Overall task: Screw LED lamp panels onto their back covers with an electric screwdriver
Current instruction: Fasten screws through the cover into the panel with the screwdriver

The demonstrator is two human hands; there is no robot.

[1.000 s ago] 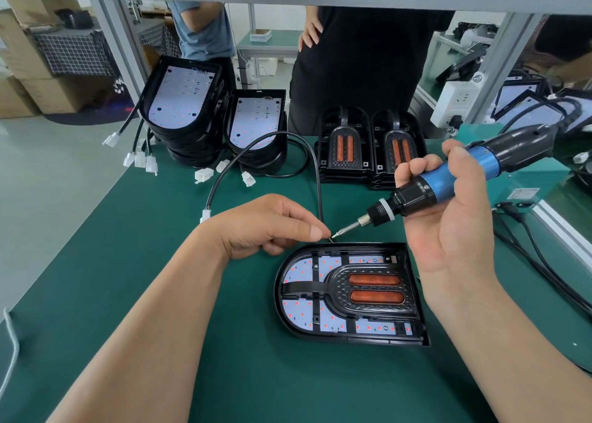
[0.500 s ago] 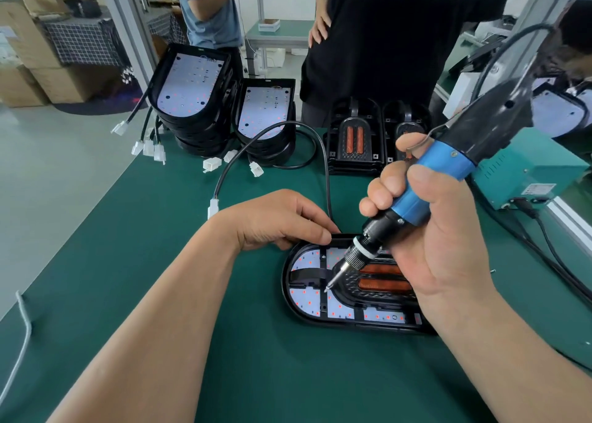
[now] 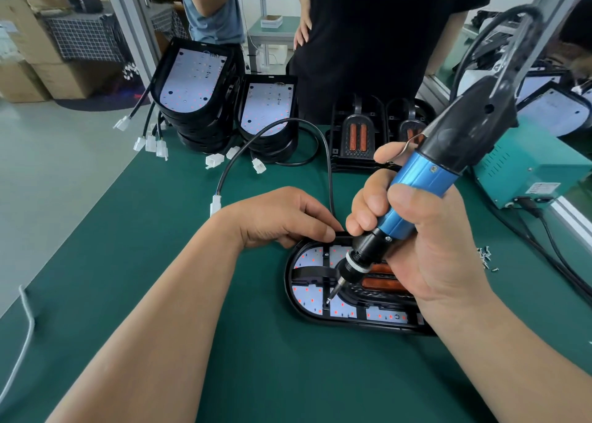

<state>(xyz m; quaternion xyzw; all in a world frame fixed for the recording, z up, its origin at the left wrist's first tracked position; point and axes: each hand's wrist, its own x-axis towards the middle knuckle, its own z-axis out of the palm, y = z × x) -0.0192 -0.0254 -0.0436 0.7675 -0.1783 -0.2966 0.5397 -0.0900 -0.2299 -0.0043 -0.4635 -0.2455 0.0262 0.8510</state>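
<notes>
— Where was the left hand (image 3: 282,217)?
— On the green table (image 3: 160,262), left of the middle; its bent fingers, close together, gripped the far rim of the back cover (image 3: 288,281); the LED panel (image 3: 309,296) lay inside it.
— And further right?
— The right hand (image 3: 426,246) had its fingers wrapped round the electric screwdriver (image 3: 416,191); the bit (image 3: 333,291) met the panel; loose screws (image 3: 485,257) lay at the right.

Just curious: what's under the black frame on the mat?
A white LED panel with red dots shows through the frame's openings. The right hand and screwdriver cover its right part.
</notes>
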